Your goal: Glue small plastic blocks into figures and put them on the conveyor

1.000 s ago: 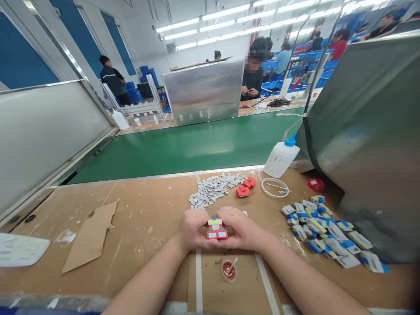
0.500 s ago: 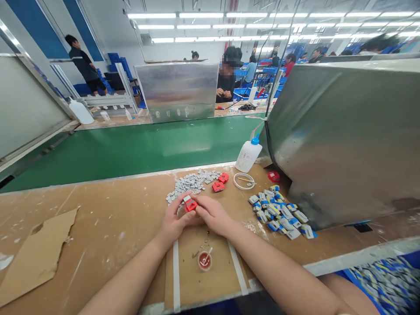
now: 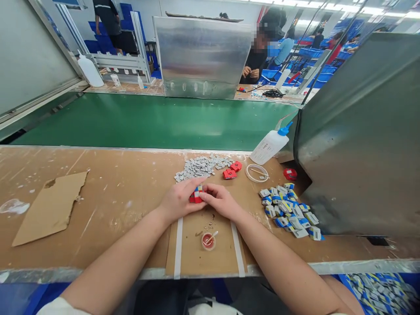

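In a bright workroom [image 3: 197,6], a green belt [image 3: 141,118] lies beyond the scuffed brown worktop [image 3: 124,188]. Above the worktop, the left hand [image 3: 178,199] and right hand [image 3: 222,201] pinch a small red block [image 3: 196,197] between them, red side facing the camera, its long axis too hidden to tell.

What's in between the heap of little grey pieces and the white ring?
Two red pieces lie between the grey heap and the white ring, one a bit nearer the person. You can see them in the head view.
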{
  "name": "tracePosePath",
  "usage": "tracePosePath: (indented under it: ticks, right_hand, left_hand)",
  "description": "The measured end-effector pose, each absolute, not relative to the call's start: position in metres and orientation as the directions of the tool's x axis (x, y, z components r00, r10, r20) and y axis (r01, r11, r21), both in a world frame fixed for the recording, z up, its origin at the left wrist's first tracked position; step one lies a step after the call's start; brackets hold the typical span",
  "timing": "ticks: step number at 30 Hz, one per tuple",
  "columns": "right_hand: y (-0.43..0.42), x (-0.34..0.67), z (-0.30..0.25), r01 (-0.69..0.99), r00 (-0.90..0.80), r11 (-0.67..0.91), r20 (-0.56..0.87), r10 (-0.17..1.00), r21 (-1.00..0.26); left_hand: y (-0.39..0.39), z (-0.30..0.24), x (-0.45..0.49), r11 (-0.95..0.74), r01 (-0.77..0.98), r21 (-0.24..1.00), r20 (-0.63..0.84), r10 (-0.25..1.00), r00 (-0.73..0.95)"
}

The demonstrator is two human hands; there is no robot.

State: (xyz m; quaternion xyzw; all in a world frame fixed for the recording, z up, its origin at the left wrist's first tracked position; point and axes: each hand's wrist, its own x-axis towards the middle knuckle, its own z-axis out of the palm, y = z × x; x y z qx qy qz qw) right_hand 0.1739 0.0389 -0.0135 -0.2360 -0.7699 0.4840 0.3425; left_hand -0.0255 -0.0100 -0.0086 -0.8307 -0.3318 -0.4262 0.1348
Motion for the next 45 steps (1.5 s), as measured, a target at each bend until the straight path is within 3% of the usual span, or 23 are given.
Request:
tracePosePath:
  ticks: [7, 10, 12, 15, 18, 21, 25, 30, 33, 37, 45]
  right_hand:
    - [0.037, 0.176, -0.017, 0.016, -0.661, 0.452, 0.330, 0.674, -0.892]
    - [0.039, 0.181, -0.019, 0.038, -0.634, 0.578, 0.428, 0.645, -0.815]
    - [0.041, 0.186, -0.017, 0.083, -0.624, 0.731, 0.536, 0.568, -0.678]
    - [0.042, 0.194, -0.010, 0.096, -0.645, 0.921, 0.681, 0.347, -0.378]
    - [0.043, 0.200, 0.000, 0.115, -0.673, 0.987, 0.723, 0.159, -0.110]
    - [0.042, 0.204, 0.006, 0.148, -0.705, 0.988, 0.706, 0.075, 0.043]
    - [0.039, 0.203, 0.006, 0.160, -0.718, 0.982, 0.694, 0.047, 0.098]
    - [0.038, 0.201, 0.004, 0.181, -0.711, 0.960, 0.703, -0.024, 0.216]
    - [0.037, 0.202, 0.007, 0.180, -0.704, 0.948, 0.708, -0.061, 0.261]
    - [0.035, 0.202, 0.011, 0.154, -0.711, 0.949, 0.697, -0.087, 0.275]
    - [0.031, 0.202, 0.016, 0.147, -0.694, 0.942, 0.710, -0.120, 0.303]
  left_hand:
    - [-0.013, -0.004, -0.027, -0.784, 0.618, 0.052, 0.819, 0.387, 0.423]
    - [-0.015, -0.002, -0.027, -0.762, 0.644, 0.065, 0.812, 0.416, 0.410]
    - [-0.015, -0.002, -0.028, -0.732, 0.681, 0.010, 0.813, 0.402, 0.420]
    - [-0.015, -0.002, -0.031, -0.710, 0.696, -0.103, 0.812, 0.345, 0.472]
    - [-0.015, -0.001, -0.034, -0.709, 0.694, -0.129, 0.801, 0.337, 0.494]
    - [-0.017, -0.001, -0.036, -0.733, 0.666, -0.139, 0.779, 0.335, 0.531]
    - [-0.020, 0.001, -0.034, -0.738, 0.657, -0.157, 0.754, 0.339, 0.562]
    - [-0.024, 0.008, -0.028, -0.742, 0.643, -0.188, 0.804, 0.259, 0.535]
    - [-0.028, 0.015, -0.027, -0.701, 0.682, -0.208, 0.783, 0.299, 0.546]
    - [-0.030, 0.020, -0.028, -0.677, 0.685, -0.269, 0.743, 0.306, 0.595]
    - [-0.032, 0.021, -0.028, -0.671, 0.688, -0.275, 0.756, 0.292, 0.586]
